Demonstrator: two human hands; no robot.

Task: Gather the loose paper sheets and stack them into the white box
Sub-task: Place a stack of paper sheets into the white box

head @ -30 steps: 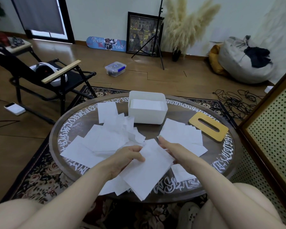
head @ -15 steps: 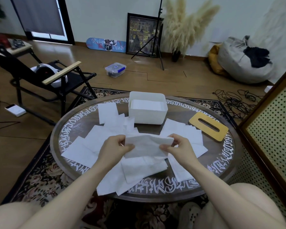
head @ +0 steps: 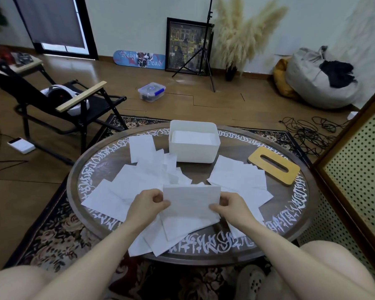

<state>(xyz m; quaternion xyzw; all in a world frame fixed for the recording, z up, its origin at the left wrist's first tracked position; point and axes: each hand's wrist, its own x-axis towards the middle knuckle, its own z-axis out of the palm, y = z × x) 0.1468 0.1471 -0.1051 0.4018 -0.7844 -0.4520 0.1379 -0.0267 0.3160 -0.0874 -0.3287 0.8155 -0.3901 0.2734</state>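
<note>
So the held paper sheet [head: 192,199] is pinched at both ends, left hand [head: 148,203] and right hand [head: 231,205] closed on it, above the table's near edge. Loose sheets [head: 238,180] litter the table [head: 290,217]; the white box [head: 194,141] sits near its far edge, paper inside.

Person, head-camera view: 2 bare forearms, no sleeves, no rings, watch or bracelets seen. Left hand [head: 148,204] and right hand [head: 231,206] ungloved. 2 bare knees at lower corners. Pale perforated clog-type shoe [head: 252,280], 1 visible.
</note>
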